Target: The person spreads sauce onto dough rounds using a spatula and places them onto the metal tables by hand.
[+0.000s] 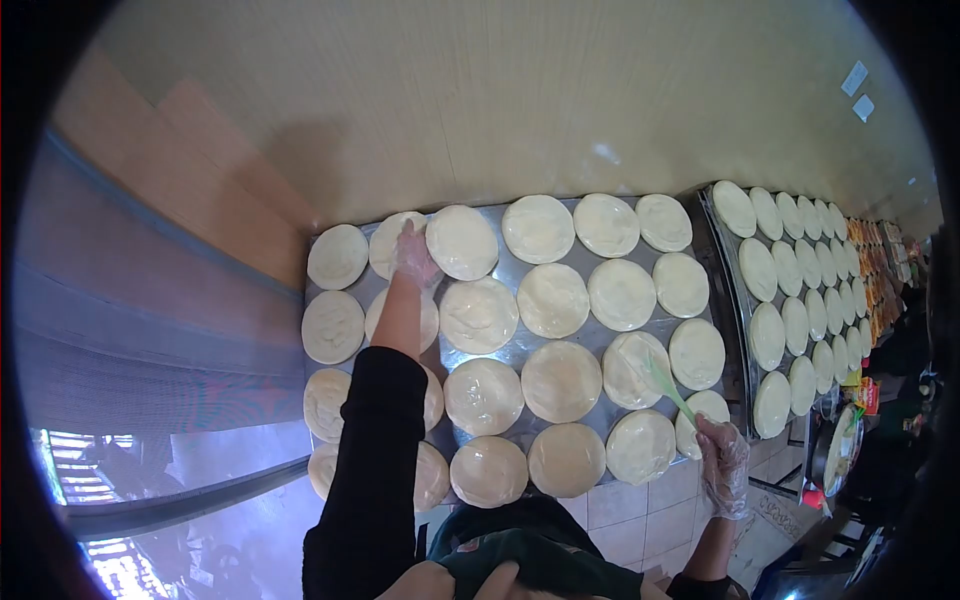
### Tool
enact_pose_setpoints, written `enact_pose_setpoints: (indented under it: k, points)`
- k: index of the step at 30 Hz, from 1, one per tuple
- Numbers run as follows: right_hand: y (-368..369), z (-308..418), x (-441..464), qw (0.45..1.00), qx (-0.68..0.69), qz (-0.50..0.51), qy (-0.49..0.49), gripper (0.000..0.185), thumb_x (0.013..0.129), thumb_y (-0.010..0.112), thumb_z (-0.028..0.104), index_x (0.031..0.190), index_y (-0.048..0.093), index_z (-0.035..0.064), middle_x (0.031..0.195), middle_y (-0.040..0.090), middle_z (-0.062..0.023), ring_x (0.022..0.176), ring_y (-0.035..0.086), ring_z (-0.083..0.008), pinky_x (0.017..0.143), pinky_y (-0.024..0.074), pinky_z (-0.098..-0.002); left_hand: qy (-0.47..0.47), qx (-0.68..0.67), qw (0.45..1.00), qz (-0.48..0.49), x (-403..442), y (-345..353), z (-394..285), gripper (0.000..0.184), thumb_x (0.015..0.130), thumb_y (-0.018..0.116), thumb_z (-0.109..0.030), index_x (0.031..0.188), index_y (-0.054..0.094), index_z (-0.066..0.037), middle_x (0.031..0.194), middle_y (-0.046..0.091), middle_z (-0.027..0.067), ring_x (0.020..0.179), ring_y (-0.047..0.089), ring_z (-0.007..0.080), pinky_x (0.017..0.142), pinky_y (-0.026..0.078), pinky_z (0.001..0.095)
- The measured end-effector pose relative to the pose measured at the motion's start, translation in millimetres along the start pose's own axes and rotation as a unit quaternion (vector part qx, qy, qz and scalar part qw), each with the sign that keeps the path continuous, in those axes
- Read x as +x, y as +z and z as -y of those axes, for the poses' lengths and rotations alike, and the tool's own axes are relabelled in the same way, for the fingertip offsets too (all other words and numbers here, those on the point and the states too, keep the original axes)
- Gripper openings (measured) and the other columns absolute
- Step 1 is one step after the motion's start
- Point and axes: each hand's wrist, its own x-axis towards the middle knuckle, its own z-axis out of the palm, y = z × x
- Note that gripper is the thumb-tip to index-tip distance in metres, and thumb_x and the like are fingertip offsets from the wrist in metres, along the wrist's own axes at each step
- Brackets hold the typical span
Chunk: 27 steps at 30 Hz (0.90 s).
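My left hand (415,258), in a clear plastic glove, reaches over the back row, its fingers stretched out on a pale dough round (386,250). Beside it, close to the thumb side, is another dough round (462,243); whether the hand touches this one I cannot tell. My right hand (722,465), also gloved, grips the handle of a light-green spatula (668,385). The spatula's head lies over a dough round (634,369) near the right side. Several rounds look glossy on top. My left forearm partly covers some rounds on the left.
The rounds lie in rows on a metal table (508,345) against a wall (480,110). To the right, a second table (738,300) carries more rounds, with orange-topped ones beyond. A pan (838,455) and dark-clothed people are at far right. A bluish curtain-like sheet (190,330) hangs on the left.
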Motion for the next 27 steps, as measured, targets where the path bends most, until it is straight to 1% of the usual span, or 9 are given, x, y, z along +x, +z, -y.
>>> enact_pose_setpoints:
  k: [2,4,5,7,8,10,13,22,27]
  points:
    - [-1,4,2,1.0,-0.008,0.008,-0.001,0.034,0.086,0.066,-0.009,0.114,0.072,0.0086,0.079,0.061,-0.0085,0.067,0.058,-0.0188,0.06,0.0462,-0.0315,-0.001,0.043,0.999,0.008,1,10,-16,0.08,0.103,0.017,-0.061,0.146,0.04,0.002,0.145,0.05,0.0221,0.134,0.049,0.0372,0.114,0.037,0.054]
    - [0,4,3,1.0,-0.017,0.019,-0.003,0.034,0.086,0.066,-0.009,0.114,0.072,0.0085,0.078,0.06,-0.0085,0.067,0.058,-0.0189,0.06,0.0461,-0.0314,-0.018,0.212,0.977,-0.014,11,17,-34,0.085,0.101,0.017,-0.065,0.146,0.04,0.003,0.139,0.055,0.0201,0.126,0.055,0.0332,0.11,0.042,0.0476]
    - [1,2,2,1.0,-0.011,0.023,0.001,0.034,0.086,0.066,-0.01,0.114,0.072,0.0086,0.078,0.059,-0.0082,0.067,0.058,-0.0188,0.06,0.046,-0.0316,-0.018,0.211,0.977,-0.017,22,17,-41,0.085,0.101,0.017,-0.065,0.146,0.04,0.003,0.139,0.055,0.0201,0.126,0.055,0.0332,0.11,0.042,0.0476]
    - [5,-1,1,0.999,-0.006,0.031,0.003,0.034,0.086,0.065,-0.01,0.114,0.072,0.0086,0.077,0.059,-0.0079,0.067,0.057,-0.0187,0.06,0.0459,-0.0319,-0.011,0.369,0.929,-0.022,62,1,-51,0.089,0.098,0.018,-0.073,0.135,0.054,0.0,0.117,0.065,0.0154,0.101,0.063,0.0279,0.097,0.049,0.0457]
    - [6,-2,0,0.999,-0.01,0.034,0.002,0.034,0.086,0.066,-0.009,0.114,0.072,0.0087,0.076,0.058,-0.0078,0.067,0.057,-0.0187,0.059,0.0456,-0.0322,-0.012,0.368,0.929,-0.024,66,3,-54,0.089,0.098,0.018,-0.073,0.135,0.054,0.0,0.117,0.065,0.0154,0.101,0.063,0.0279,0.097,0.049,0.0457]
    - [9,-3,0,0.999,-0.014,0.04,0.002,0.034,0.086,0.066,-0.009,0.114,0.072,0.0088,0.076,0.058,-0.0076,0.066,0.056,-0.0188,0.059,0.0454,-0.0326,-0.022,0.456,0.888,-0.058,67,13,-58,0.088,0.095,0.02,-0.077,0.125,0.061,-0.005,0.103,0.067,0.0108,0.088,0.063,0.0228,0.087,0.05,0.0414]
    - [15,-6,-2,1.0,0.006,0.03,0.003,0.034,0.086,0.067,-0.008,0.114,0.072,0.0098,0.074,0.056,-0.0068,0.065,0.054,-0.0186,0.059,0.0445,-0.0326,0.001,0.5,0.865,-0.048,65,21,-63,0.076,0.098,0.027,-0.07,0.126,0.062,-0.008,0.104,0.067,0.0108,0.092,0.063,0.0227,0.089,0.048,0.0377]
    - [28,-13,2,0.999,0.013,0.048,0.019,0.034,0.085,0.069,-0.009,0.112,0.072,0.0113,0.074,0.055,-0.0071,0.063,0.052,-0.0196,0.057,0.0425,-0.0333,-0.018,0.612,0.791,0.008,78,36,-63,0.065,0.1,0.035,-0.06,0.126,0.063,-0.008,0.106,0.067,0.0103,0.097,0.062,0.0217,0.093,0.046,0.0361]
    - [36,-12,7,0.998,0.02,0.06,0.027,0.034,0.084,0.069,-0.008,0.112,0.072,0.0114,0.072,0.055,-0.0073,0.061,0.051,-0.0205,0.057,0.0422,-0.0341,-0.043,0.59,0.806,0.023,68,50,-64,0.057,0.1,0.037,-0.05,0.127,0.062,-0.007,0.116,0.066,0.0115,0.105,0.06,0.0198,0.098,0.044,0.0343]
